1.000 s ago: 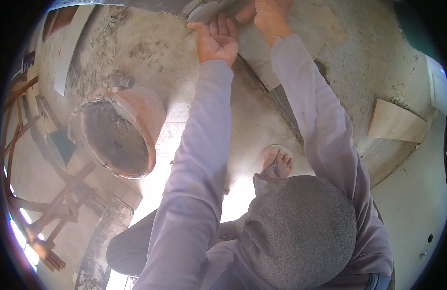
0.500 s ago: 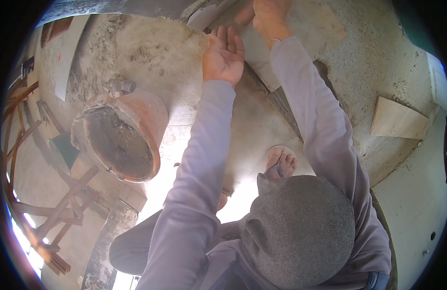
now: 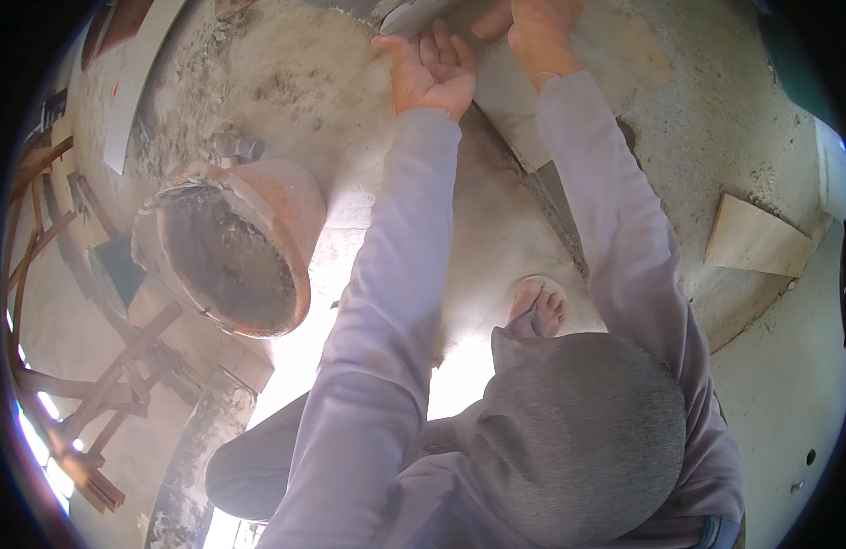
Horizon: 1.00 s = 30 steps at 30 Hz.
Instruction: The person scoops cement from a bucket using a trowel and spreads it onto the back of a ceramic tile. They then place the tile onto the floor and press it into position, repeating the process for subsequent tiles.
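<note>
My left hand (image 3: pixel 432 75) is palm up, its fingers stretched out and apart. Its fingertips are beside a pale flat piece (image 3: pixel 412 16) at the top edge; whether they touch it I cannot tell. To its right, my right hand (image 3: pixel 544 38) is closed around a reddish-brown rounded piece (image 3: pixel 492 22) that looks like a handle. The rest of that piece lies in the fist or out of view. Below both hands runs a dark straight gap (image 3: pixel 523 174) in the dusty, cement-smeared floor.
An orange bucket (image 3: pixel 304 206) coated with grey mortar stands left of my left arm. Beyond it are a white strip (image 3: pixel 134 91) and reddish-brown wooden bars (image 3: pixel 93 403). A tile offcut (image 3: pixel 757 236) lies at the right. My sandalled foot (image 3: pixel 537 306) is between my arms.
Both hands appear slightly farther right and higher in the picture, and the view has shifted a little. The left hand remains palm up, and the right hand remains closed.
</note>
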Motion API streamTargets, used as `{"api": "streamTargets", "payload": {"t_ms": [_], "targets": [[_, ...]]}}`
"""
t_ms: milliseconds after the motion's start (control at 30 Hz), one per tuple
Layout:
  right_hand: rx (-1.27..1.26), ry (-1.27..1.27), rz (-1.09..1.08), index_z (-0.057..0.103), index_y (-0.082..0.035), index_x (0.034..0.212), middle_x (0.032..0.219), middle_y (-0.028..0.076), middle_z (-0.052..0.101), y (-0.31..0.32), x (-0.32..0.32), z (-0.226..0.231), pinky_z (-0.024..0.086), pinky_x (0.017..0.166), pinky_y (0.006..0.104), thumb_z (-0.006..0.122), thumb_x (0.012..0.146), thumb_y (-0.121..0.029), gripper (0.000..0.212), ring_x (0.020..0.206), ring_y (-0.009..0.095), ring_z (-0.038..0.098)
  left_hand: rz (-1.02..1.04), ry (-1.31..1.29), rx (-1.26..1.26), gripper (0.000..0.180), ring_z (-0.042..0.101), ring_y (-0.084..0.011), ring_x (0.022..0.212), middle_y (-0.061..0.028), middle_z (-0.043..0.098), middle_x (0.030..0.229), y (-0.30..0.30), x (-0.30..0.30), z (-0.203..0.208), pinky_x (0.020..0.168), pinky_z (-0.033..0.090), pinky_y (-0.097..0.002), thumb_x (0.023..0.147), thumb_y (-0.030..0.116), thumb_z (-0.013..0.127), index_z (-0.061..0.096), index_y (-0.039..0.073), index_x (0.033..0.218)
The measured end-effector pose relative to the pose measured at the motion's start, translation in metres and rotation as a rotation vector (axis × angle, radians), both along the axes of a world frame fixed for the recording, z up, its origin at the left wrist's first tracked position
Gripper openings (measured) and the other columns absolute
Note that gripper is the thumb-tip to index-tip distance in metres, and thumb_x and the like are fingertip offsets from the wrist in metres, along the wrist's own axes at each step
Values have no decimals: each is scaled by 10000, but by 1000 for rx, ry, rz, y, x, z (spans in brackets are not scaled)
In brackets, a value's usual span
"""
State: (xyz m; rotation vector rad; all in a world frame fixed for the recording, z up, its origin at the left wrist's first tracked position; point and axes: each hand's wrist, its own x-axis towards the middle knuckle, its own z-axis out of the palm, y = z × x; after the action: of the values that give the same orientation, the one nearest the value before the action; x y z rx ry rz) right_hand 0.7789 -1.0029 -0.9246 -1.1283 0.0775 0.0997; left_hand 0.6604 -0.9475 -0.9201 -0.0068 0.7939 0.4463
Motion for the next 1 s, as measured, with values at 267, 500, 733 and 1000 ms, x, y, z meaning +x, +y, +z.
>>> {"api": "streamTargets", "payload": {"t_ms": [267, 500, 733, 1000], "targets": [[-31, -6, 0, 537, -41, 974, 840, 23, 577, -2, 0, 6, 452, 619, 290, 722, 764, 28, 288, 714, 150, 529, -9, 131, 82, 781, 470, -142, 1128, 15, 480, 1363, -1, 6, -2, 879, 433, -321, 845, 668, 516, 414, 104, 1376], [-59, -21, 44, 526, -45, 953, 845, 16, 561, -6, 4, 11, 451, 667, 294, 733, 741, 36, 307, 745, 153, 540, -95, 126, 384, 800, 456, -159, 1165, -1, 417, 1417, -10, -5, -13, 876, 450, -314, 837, 659, 543, 410, 79, 1372], [-17, -34, 6, 526, -42, 950, 843, 25, 584, -6, 5, 5, 456, 675, 287, 734, 731, 41, 313, 757, 153, 565, -81, 151, 405, 875, 366, -213, 1315, -115, 325, 1502, -12, 0, 4, 985, 397, -289, 833, 621, 609, 301, 71, 1439], [-1, -14, 26, 521, -40, 951, 846, 34, 605, -6, 5, 10, 465, 656, 274, 731, 728, 49, 319, 743, 142, 577, 12, 76, 297, 1085, 380, -242, 1299, -154, 243, 1519, -8, -3, 2, 991, 417, -293, 790, 675, 622, 179, -58, 1457]]}}
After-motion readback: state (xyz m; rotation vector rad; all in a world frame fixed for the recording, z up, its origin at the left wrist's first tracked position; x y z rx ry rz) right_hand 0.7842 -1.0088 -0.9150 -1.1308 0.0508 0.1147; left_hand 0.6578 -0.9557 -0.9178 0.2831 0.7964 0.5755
